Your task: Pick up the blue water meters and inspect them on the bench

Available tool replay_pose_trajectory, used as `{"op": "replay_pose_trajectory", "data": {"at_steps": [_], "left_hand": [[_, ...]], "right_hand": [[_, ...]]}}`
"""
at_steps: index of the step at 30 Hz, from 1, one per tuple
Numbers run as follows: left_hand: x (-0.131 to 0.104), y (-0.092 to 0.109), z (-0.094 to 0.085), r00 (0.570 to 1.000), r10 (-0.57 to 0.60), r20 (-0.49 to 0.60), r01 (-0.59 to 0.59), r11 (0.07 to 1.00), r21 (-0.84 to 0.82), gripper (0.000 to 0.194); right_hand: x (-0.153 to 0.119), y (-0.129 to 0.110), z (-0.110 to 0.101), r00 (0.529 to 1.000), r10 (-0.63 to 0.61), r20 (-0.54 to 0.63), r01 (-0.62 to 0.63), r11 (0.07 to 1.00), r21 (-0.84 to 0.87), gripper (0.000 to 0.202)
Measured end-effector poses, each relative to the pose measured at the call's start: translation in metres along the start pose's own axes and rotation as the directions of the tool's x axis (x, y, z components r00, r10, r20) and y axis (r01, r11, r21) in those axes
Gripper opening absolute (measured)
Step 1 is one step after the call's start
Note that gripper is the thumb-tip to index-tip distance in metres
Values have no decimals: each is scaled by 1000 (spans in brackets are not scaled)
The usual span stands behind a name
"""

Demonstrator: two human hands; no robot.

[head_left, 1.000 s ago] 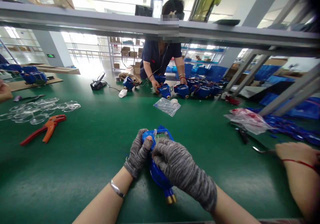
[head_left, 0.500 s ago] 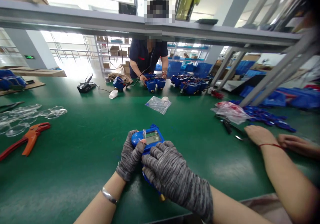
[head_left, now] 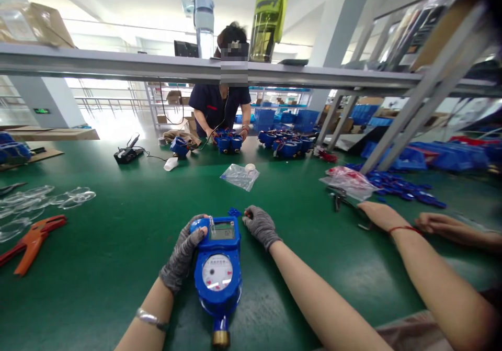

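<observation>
— As the meter (head_left: 217,280) is nearest, how does it lie?
— Meter, blue, one: near middle of the green bench (head_left: 117,267), dial up, brass end towards the wearer, display at the far end.
— Hands?
— Left hand (head_left: 181,254): closed on the meter's far left corner, thumb on top beside the display. Right hand (head_left: 261,226): apart from the meter, right of its display end, fingers curled; whether they hold anything, cannot tell.
— Around these?
— Cutter (head_left: 36,238), orange, left. Blue bits (head_left: 234,212), small heap, just beyond the meter. Neighbour's hand (head_left: 378,216), red bracelet, right. Clear rings (head_left: 78,196), several, beyond the cutter.
— Farther?
— Clear bag (head_left: 240,177), flat. Shelf (head_left: 157,71), overhead, bearing a green bottle (head_left: 270,19).
— Farthest?
— Blue units (head_left: 284,144), clustered; co-worker (head_left: 219,105), dark shirt, opposite.
</observation>
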State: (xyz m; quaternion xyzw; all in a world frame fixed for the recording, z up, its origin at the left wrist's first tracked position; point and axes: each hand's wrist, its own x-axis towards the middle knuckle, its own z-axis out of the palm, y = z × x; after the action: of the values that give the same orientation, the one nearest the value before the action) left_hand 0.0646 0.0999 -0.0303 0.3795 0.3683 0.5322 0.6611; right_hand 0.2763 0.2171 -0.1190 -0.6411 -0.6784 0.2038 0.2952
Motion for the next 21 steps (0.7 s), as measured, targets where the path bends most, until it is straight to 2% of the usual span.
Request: {"op": "replay_pose_trajectory", "data": {"at_steps": [3, 8, 13, 17, 21], "left_hand": [[-2, 1, 5, 1000, 7, -14, -6, 999, 39, 53], [-3, 3, 13, 1000, 16, -22, -15, 998, 61, 48], [-1, 0, 10, 1000, 13, -16, -12, 997, 75, 48], [-1, -2, 9, 1000, 17, 15, -18, 995, 94, 51], [-2, -1, 9, 1000, 11, -2, -11, 995, 98, 51]], "right_hand": [[5, -9, 4, 1000, 3, 10, -2, 999, -37, 19], [12, -17, -2, 998, 20, 53, -13, 991, -130, 19], [-5, -10, -15, 988, -8, 154, 40, 978, -207, 19], [-17, -6, -18, 992, -3, 124, 37, 963, -266, 20], [-20, -7, -15, 996, -20, 85, 45, 951, -306, 22]]}}
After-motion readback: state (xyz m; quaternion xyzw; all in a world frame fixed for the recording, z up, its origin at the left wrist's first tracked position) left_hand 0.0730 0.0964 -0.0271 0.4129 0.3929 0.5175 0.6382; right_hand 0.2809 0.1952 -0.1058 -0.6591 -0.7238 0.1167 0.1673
